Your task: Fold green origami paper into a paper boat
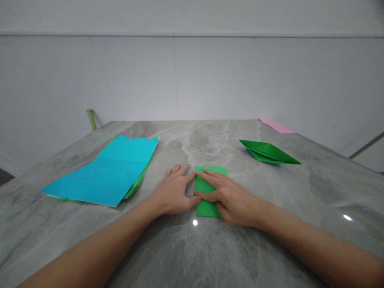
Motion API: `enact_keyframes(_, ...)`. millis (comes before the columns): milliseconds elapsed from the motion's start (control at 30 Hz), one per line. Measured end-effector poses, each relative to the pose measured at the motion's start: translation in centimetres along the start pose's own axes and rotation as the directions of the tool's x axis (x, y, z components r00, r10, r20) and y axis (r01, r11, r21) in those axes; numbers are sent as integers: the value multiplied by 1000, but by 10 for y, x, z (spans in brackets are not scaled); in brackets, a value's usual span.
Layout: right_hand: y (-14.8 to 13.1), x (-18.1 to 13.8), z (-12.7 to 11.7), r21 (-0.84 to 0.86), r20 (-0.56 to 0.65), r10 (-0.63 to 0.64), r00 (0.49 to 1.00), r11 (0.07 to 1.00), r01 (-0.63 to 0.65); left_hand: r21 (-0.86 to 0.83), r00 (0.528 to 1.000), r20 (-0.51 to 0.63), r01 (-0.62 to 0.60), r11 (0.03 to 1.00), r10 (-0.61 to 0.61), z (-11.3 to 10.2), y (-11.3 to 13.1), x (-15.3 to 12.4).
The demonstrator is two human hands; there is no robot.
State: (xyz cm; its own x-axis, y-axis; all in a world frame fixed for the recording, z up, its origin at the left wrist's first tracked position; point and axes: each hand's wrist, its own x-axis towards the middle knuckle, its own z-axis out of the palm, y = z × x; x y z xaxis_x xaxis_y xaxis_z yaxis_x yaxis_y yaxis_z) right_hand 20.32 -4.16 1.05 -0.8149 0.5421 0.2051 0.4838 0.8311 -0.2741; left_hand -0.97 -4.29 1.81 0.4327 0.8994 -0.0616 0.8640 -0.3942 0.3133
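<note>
A folded green paper (208,209) lies flat on the marble table in front of me, a narrow upright rectangle. My left hand (177,191) rests at its left edge with fingers spread, the thumb and index fingertip touching that edge. Across the paper lies my right hand (229,196), fingers stretched out and apart, with fingertips pressing near the left edge. Part of the paper's right side is hidden under the right hand.
To the left lies a stack of blue (111,172) and green sheets. A folded green paper boat (268,152) sits at the right. Behind it, a pink paper (277,126) lies by the table's far right edge. A white wall (204,80) stands behind the marble table (186,256).
</note>
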Motion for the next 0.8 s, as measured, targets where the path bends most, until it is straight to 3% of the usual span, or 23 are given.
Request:
enact_keyframes(200,0,0,-1,1,-6,-4,1000,1000,4,-58,996,-48,69,996,-72,4,-3,5)
enact_keyframes(333,-1,0,-1,-7,-19,-8,1000,1000,7,-70,994,-93,50,996,-56,10,-6,7)
enact_keyframes(800,-6,-1,-10,-17,64,9,998,1000,-8,-63,994,-99,49,997,-55,9,-6,7)
